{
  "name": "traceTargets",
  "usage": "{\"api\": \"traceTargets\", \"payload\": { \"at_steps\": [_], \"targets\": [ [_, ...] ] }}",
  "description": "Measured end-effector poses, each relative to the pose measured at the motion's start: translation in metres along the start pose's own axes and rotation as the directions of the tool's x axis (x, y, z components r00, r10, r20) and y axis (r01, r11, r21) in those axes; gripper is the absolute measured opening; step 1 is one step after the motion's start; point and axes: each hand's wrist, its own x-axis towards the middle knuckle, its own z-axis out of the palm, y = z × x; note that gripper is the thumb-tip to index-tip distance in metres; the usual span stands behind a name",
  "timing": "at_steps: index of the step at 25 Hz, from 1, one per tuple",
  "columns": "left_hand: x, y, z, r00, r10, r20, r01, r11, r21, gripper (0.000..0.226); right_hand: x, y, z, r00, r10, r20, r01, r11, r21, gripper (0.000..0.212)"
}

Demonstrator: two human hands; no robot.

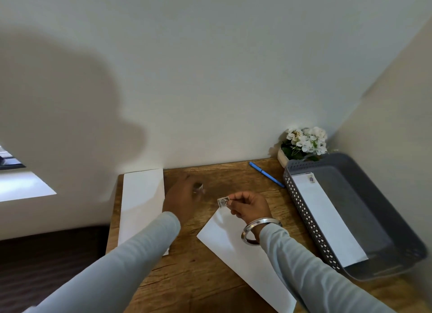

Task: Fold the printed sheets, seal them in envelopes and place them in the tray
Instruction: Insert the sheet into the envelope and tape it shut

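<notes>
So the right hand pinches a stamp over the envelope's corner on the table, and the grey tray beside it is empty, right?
Not quite. The right hand does pinch the stamp over the corner of the envelope, but the tray is not empty: the head view shows one stamped envelope lying in it.

From my right hand [251, 207], pinching a stamp [222, 202], bare table [229, 177] lies open at twelve o'clock up to the wall [233, 102]. At three o'clock the tray [304, 210] stands in the way; at one o'clock lie the pen [266, 173] and flower pot [301, 146]. At nine o'clock my left hand [182, 196] and the paper stack [142, 200] block the way.
</notes>
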Motion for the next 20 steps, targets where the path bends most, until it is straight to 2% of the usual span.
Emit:
{"api": "traceTargets", "payload": {
  "at_steps": [3,5,8,12,16,18,20],
  "targets": [
    [-0.026,0.016,0.001,0.991,-0.047,0.122,0.086,0.938,-0.334,0.02,-0.004,-0.002,0.004,1.0,0.006,-0.014,-0.006,1.0,0.027,0.013],
    [-0.037,0.021,0.004,0.982,-0.1,0.16,0.155,0.911,-0.382,0.029,-0.009,-0.002,0.007,1.0,-0.003,-0.002,0.003,0.999,0.037,0.011],
    [-0.044,0.021,0.005,0.981,-0.137,0.136,0.178,0.915,-0.361,0.028,-0.016,0.002,0.009,0.999,-0.027,0.038,0.026,1.0,0.013,0.011],
    [-0.047,0.025,0.005,0.985,-0.035,0.169,0.08,0.96,-0.268,0.028,-0.021,0.011,0.001,0.989,-0.141,0.043,0.146,0.971,-0.191,0.019],
    [-0.047,0.029,0.011,0.968,0.03,0.25,0.018,0.982,-0.188,0.033,-0.023,0.012,-0.012,0.95,-0.248,0.192,0.3,0.897,-0.324,0.025],
    [-0.047,0.029,0.015,0.966,0.029,0.259,0.021,0.982,-0.189,0.035,-0.024,0.014,-0.016,0.953,-0.237,0.189,0.289,0.899,-0.329,0.023],
    [-0.046,0.028,0.019,0.966,-0.024,0.259,0.066,0.986,-0.154,0.033,-0.022,0.02,-0.019,0.982,-0.17,0.081,0.185,0.949,-0.256,0.022]
  ]
}}
